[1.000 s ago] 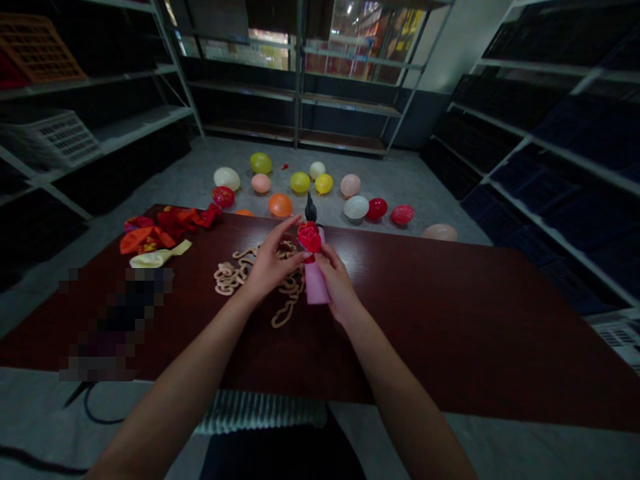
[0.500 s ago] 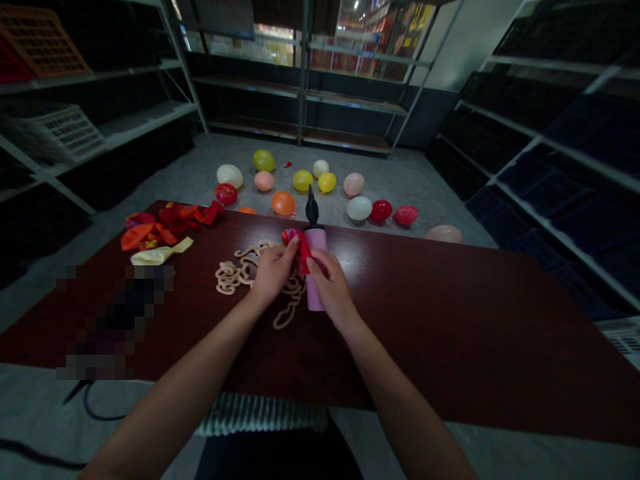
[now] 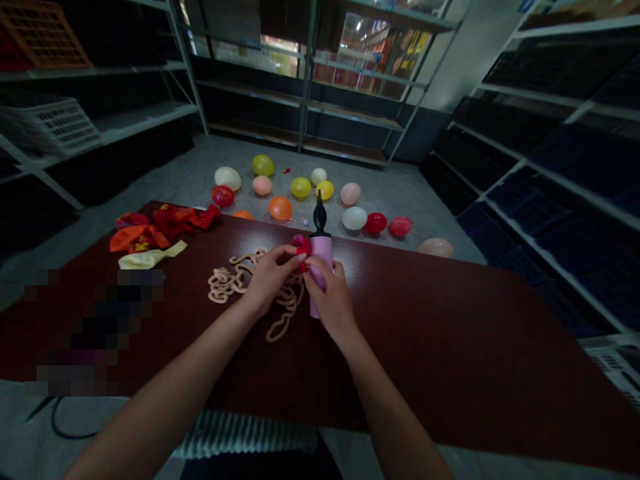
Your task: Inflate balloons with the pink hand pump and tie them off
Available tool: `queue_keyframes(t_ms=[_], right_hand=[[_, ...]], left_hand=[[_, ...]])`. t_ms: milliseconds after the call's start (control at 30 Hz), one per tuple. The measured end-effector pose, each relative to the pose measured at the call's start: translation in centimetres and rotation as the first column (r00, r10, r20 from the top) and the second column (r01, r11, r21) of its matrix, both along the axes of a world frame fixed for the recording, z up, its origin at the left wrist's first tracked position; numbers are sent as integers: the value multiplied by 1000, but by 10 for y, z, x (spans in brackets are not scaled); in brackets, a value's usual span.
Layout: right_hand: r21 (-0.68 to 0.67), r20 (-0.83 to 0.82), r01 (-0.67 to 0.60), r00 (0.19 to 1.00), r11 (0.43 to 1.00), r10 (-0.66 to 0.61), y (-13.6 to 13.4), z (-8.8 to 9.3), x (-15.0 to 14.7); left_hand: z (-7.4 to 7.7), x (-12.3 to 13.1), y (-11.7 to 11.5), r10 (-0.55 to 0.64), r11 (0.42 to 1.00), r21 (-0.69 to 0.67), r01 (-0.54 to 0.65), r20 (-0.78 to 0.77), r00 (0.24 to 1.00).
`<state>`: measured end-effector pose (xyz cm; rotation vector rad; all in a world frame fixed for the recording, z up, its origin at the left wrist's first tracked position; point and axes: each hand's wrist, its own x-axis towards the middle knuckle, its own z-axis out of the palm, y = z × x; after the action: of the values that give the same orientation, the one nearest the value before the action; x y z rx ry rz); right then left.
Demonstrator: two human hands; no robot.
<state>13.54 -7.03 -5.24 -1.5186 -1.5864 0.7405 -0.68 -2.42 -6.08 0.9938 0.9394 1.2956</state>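
Observation:
Between my two hands is a limp red balloon (image 3: 303, 245) with a patterned patch. My left hand (image 3: 273, 272) pinches its upper left part, and the fingers of my right hand (image 3: 327, 288) close on its lower end. Just behind them lies a pink balloon pump (image 3: 321, 250) with a black nozzle pointing away from me; my right hand partly covers it. A tangled beige cord (image 3: 287, 310) is spread on the table under and left of my left hand.
Flat red and orange balloons (image 3: 173, 223) and a pale yellow balloon (image 3: 150, 257) lie at the left of the dark wooden table (image 3: 450, 333). Several inflated balloons (image 3: 281, 209) rest on the floor beyond. Metal shelves (image 3: 350, 120) stand around; a blurred-out patch covers the table's left.
My fingers have gathered the red balloon into a smaller bunch, and the right fingers have shifted to its lower end. The view has tilted and turned slightly.

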Motion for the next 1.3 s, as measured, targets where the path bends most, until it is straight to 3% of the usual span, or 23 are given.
queue_keyframes(t_ms=[100, 200, 300, 400, 500, 700, 867, 1100, 1300], right_hand=[[11, -131, -98, 986, 995, 98, 2, -2, -1], [20, -300, -241, 924, 970, 236, 2, 1, -2], [-57, -450, -386, 833, 921, 321, -4, 8, -2], [-171, -526, -512, 770, 842, 361, -10, 14, -2], [-212, -546, -568, 743, 795, 386, -14, 15, -2], [-249, -609, -560, 725, 790, 322, -13, 17, 5], [-285, -625, -624, 697, 728, 353, -15, 22, 7], [-281, -636, -616, 694, 736, 338, -15, 22, 5], [-308, -679, -634, 669, 709, 303, -14, 21, 6]], left_hand=[[10, -14, 10, 135, 984, -152, -97, 270, 953], [20, -36, 22, 294, 952, -220, -211, 481, 826], [26, -58, 31, 337, 941, -221, -256, 660, 672], [24, -70, 37, 348, 936, -228, -269, 716, 605], [17, -75, 41, 382, 923, -242, -298, 660, 647], [2, -82, 48, 453, 892, -279, -357, 541, 709], [4, -78, 50, 339, 941, -224, -255, 565, 752], [7, -71, 48, 308, 949, -223, -221, 523, 795], [11, -67, 45, 265, 960, -219, -173, 527, 808]])
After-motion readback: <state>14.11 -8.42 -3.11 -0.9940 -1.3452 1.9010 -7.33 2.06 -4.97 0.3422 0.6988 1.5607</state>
